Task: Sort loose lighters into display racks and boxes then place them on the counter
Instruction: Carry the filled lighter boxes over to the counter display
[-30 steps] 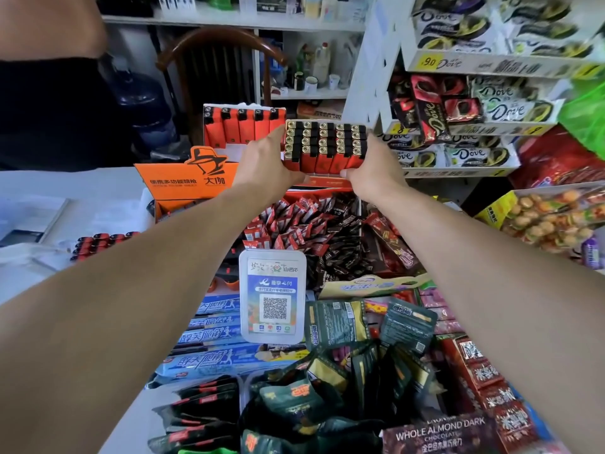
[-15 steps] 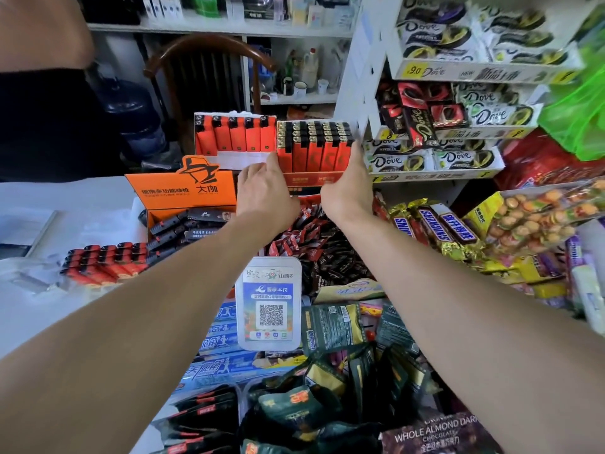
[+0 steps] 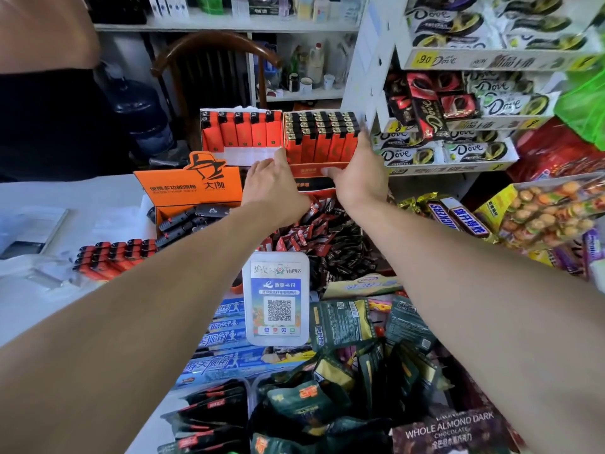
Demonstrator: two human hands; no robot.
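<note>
Right hand point(image 3: 358, 176) fingertips: hidden behind the lighter rack point(image 3: 322, 139).
Rack front label: too blurred to read.
Loose lighters point(image 3: 111, 255): partly covered by the left forearm.
Bystander point(image 3: 42, 93): cut off by the top-left edge.
</note>
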